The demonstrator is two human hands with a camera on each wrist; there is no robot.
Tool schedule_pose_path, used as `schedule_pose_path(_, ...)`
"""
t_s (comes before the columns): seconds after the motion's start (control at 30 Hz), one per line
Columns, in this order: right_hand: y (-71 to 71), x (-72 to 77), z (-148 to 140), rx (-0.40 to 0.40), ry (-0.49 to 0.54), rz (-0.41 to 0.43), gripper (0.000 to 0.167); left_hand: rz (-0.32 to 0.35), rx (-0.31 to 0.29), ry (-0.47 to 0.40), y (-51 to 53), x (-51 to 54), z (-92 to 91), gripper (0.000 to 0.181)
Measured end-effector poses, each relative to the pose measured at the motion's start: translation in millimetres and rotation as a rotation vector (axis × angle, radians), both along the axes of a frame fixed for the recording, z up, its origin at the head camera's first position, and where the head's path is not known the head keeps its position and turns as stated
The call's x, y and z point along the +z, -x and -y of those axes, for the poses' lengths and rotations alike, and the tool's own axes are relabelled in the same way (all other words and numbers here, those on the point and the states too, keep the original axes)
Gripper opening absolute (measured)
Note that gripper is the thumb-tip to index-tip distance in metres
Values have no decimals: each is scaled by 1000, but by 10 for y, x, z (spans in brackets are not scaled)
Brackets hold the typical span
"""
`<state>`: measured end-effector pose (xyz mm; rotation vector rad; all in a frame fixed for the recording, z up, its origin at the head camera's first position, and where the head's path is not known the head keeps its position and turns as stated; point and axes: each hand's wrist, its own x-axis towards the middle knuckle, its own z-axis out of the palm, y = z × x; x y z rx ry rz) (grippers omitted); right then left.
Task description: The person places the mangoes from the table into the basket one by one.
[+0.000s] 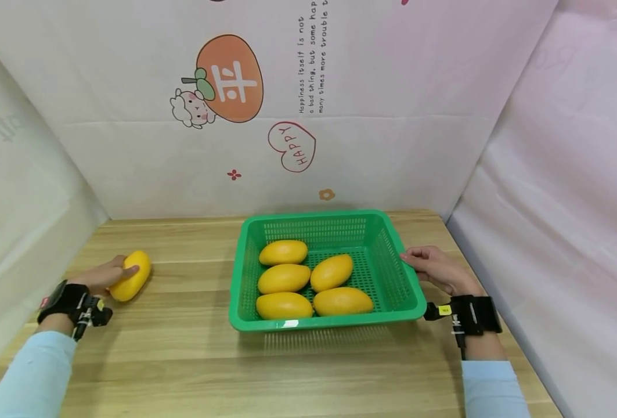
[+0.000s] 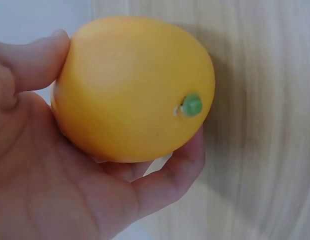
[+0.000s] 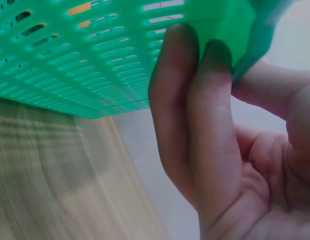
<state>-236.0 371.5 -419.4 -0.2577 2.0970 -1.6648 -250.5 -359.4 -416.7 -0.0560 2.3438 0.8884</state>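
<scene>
A yellow mango [image 1: 137,278] is held in my left hand [image 1: 107,275] at the left of the table, with the thumb on one side and fingers curled round the other. In the left wrist view the mango [image 2: 132,90] shows a small green stem [image 2: 192,105]. My right hand [image 1: 436,267] pinches the right rim of a green plastic basket [image 1: 411,284], thumb above and fingers beneath. Seen from the right wrist, those fingers [image 3: 212,120] press the basket's slotted side [image 3: 110,60]. Several yellow mangoes [image 1: 284,278] lie inside, toward the basket's left and middle.
The basket stands on a wood-grain table [image 1: 172,360]. A white printed cloth [image 1: 392,157] hangs behind it, and more white cloth [image 1: 574,191] flanks the right side. Table surface lies between the left hand and the basket.
</scene>
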Motion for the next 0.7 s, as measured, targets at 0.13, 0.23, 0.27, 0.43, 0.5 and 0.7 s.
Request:
schedule_pose_path(0.13, 13, -5, -10, -5, -15, -1, 46, -57, -11, -2, 23, 28, -70, 88)
schedule_pose_path(0.23, 16, 0, -12, -11, -16, 1, 46, -94, -18, -23, 36, 46, -126, 88)
schedule_pose_path(0.27, 15, 6, -10, -11, -13, 4, 46, -104, -20, -34, 37, 51, -145, 87)
schedule_pose_path(0.43, 6, 17, -1, -2, 1, 5, 46, -141, -34, -94, 46, 72, -234, 84)
schedule_pose_path(0.5, 5, 12, 1, 8, 12, 5, 44, -147, -43, -117, 52, 79, -266, 83)
schedule_pose_path(0.7, 7, 4, -4, 17, 38, 7, 38, -185, -62, -138, 70, 118, -374, 81)
